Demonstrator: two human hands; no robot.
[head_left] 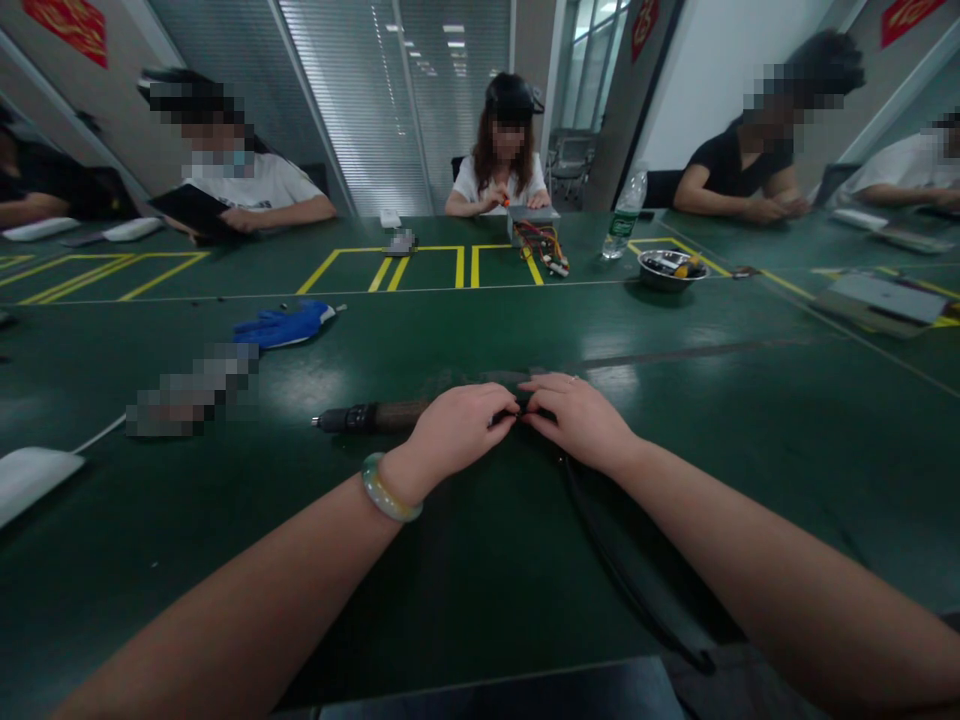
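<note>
Bare forearms (247, 590) slant in from both lower corners over a broad, dark green tabletop (465, 590), whose sheen suggests that things could slide on it. Lying across it, just ahead of the wrists, is a slim, cylindrical power screwdriver (401, 416) with a dull brown barrel, its front pointing left and its barrel running beneath the left hand (461, 425). It looks rigid and probably has moderate weight, enough to need a full palm; being round, it may roll if only fingertips steady it. The brown barrel seems the best place to hold, wide enough to wrap.

From under the right hand (577, 415) a thin, flexible black cable (600, 530) curves toward the near edge; its join is hidden. It should be soft and light, though it may drag on the tool, so pulling by it seems unwise.

Both hands are curled inward, thumbs and fingertips drawn together and nearly meeting over dark material; blur hides whether they pinch it or only touch it. A polished, pale green and yellow bangle (390, 490) rings the left wrist. Smallest is the narrow metallic tip (315, 422), likely a poor handhold.
</note>
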